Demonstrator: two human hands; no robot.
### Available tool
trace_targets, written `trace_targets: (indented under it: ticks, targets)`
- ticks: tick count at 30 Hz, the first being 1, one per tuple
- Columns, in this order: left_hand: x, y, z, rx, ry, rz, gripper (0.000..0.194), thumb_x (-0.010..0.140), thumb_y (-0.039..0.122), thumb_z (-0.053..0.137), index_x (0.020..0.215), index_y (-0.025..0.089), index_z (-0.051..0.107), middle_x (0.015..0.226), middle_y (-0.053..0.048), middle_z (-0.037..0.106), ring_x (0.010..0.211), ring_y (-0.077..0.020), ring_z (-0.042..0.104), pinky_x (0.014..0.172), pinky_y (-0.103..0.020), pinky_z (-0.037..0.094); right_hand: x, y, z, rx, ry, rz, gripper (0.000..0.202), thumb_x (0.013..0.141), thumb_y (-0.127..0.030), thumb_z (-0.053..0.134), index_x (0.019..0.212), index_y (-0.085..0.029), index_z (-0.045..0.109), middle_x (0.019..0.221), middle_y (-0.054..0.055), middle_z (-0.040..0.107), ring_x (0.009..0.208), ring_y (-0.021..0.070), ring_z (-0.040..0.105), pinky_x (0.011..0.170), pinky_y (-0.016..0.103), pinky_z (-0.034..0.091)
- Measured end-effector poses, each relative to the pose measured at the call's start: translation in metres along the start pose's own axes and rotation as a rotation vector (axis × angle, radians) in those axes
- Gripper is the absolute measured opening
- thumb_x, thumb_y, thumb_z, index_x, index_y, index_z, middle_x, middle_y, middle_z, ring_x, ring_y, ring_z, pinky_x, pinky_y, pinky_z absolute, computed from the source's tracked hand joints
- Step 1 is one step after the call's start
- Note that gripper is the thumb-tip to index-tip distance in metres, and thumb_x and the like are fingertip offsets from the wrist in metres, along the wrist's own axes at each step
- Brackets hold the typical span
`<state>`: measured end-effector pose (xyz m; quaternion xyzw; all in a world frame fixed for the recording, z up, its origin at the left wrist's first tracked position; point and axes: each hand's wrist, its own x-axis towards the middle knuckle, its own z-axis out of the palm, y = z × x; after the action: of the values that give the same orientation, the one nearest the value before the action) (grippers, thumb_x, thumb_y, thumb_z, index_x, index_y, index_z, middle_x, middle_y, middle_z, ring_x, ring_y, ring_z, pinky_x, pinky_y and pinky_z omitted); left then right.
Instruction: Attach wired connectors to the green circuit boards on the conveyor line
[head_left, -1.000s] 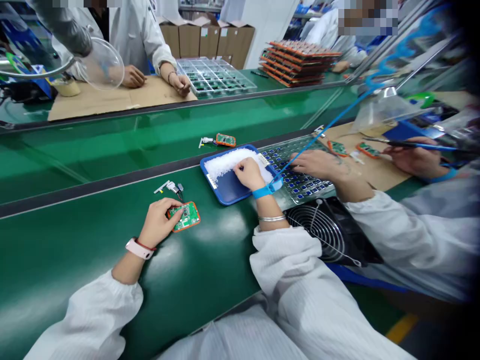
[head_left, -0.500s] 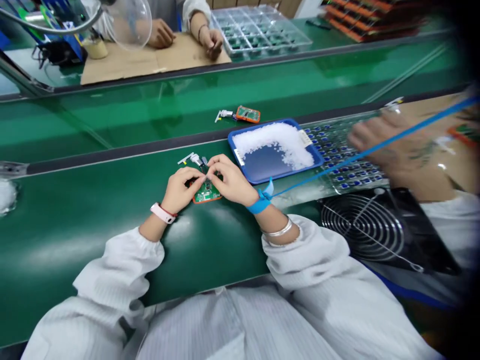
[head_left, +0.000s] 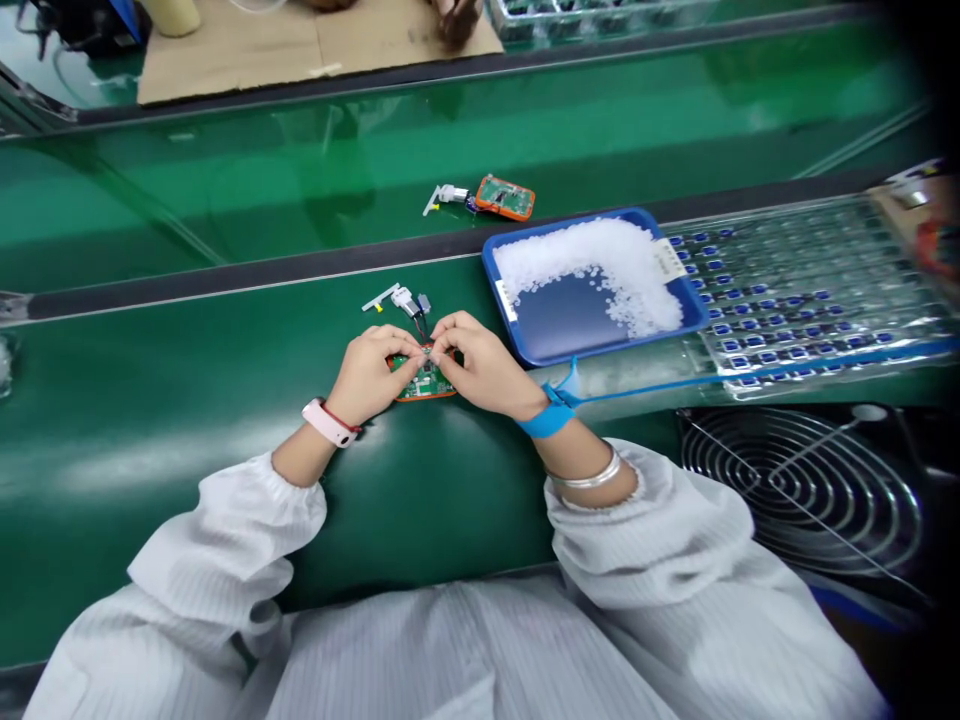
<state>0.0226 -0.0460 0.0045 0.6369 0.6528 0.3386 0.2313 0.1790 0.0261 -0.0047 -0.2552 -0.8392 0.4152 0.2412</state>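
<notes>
A green circuit board in an orange frame (head_left: 426,384) lies on the green work surface in front of me. My left hand (head_left: 375,372) is at its left side, thumb and fingers pinched together over the upper part. From the right, my right hand (head_left: 480,365) pinches at nearly the same spot. Whatever the fingertips hold is too small and covered to make out. Wires run from the board's top edge up to a white connector part (head_left: 406,300), with a small grey piece (head_left: 424,303) and a light strip (head_left: 380,297) beside it.
A blue tray (head_left: 540,354) of white pellets stands right of my hands. Beyond it lies a clear blister tray (head_left: 825,235) with blue parts. Another orange-framed board (head_left: 506,197) rests behind the dark rail. A blue wrist cord (head_left: 660,386) runs right; a fan grille (head_left: 802,490) is below.
The view has shifted down, so the far bench shows less. The other person's hand over the blister tray has left the view. Both my hands remain pinched at the board.
</notes>
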Motion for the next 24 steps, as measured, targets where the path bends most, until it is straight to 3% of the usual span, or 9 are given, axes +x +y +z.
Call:
trace_targets:
  ticks: [5,12,15,18,21,24]
  targets:
    - [0.007,0.001,-0.003,-0.024,-0.046,-0.034,0.011,0.075,0.021,0.061,0.068,0.018,0.068,0.081,-0.002,0.069,0.082,-0.0172,0.063,0.082,-0.033,0.047,0.001,0.002,0.000,0.053,0.014,0.037,0.014,0.077,-0.011,0.046,0.066,-0.017,0.049,0.086,0.006,0.049,0.084,0.0161,0.050,0.076,0.031,0.042]
    - [0.019,0.005,-0.010,-0.043,-0.198,-0.102,0.013,0.071,0.013,0.058,0.064,0.018,0.068,0.077,-0.002,0.070,0.076,-0.0158,0.063,0.073,-0.027,0.048,0.005,0.001,0.000,-0.014,-0.005,0.061,0.018,0.079,-0.010,0.043,0.063,-0.017,0.046,0.080,0.006,0.049,0.080,0.0163,0.049,0.074,0.032,0.041]
    - [0.020,0.003,-0.010,0.003,-0.153,-0.132,0.008,0.070,0.016,0.061,0.063,0.018,0.066,0.074,-0.001,0.069,0.071,-0.0155,0.062,0.068,-0.027,0.048,0.008,0.002,0.000,-0.033,-0.002,0.067,0.018,0.078,-0.009,0.044,0.062,-0.017,0.046,0.080,0.005,0.050,0.078,0.0158,0.050,0.072,0.031,0.041]
    - [0.014,0.000,-0.007,0.039,-0.032,-0.155,0.009,0.069,0.025,0.068,0.070,0.017,0.064,0.073,-0.002,0.066,0.067,-0.0154,0.060,0.064,-0.028,0.048,0.008,0.003,0.000,-0.033,0.010,0.074,0.017,0.077,-0.009,0.045,0.062,-0.017,0.047,0.079,0.004,0.051,0.075,0.0153,0.050,0.069,0.030,0.042]
    - [0.002,-0.003,-0.003,0.110,0.043,-0.036,0.022,0.074,0.034,0.066,0.090,0.019,0.062,0.089,-0.006,0.066,0.082,-0.0195,0.061,0.076,-0.034,0.049,0.009,0.006,0.002,-0.018,0.038,0.061,0.017,0.076,-0.009,0.046,0.062,-0.017,0.050,0.077,0.004,0.052,0.073,0.0148,0.051,0.068,0.030,0.042]
    - [-0.010,-0.005,-0.002,0.235,-0.025,0.141,0.055,0.070,0.049,0.068,0.116,0.022,0.054,0.117,-0.011,0.060,0.111,-0.0280,0.053,0.095,-0.044,0.041,0.011,0.004,0.002,0.042,0.102,0.045,0.016,0.077,-0.011,0.048,0.063,-0.017,0.051,0.075,0.003,0.053,0.072,0.0149,0.052,0.066,0.029,0.042]
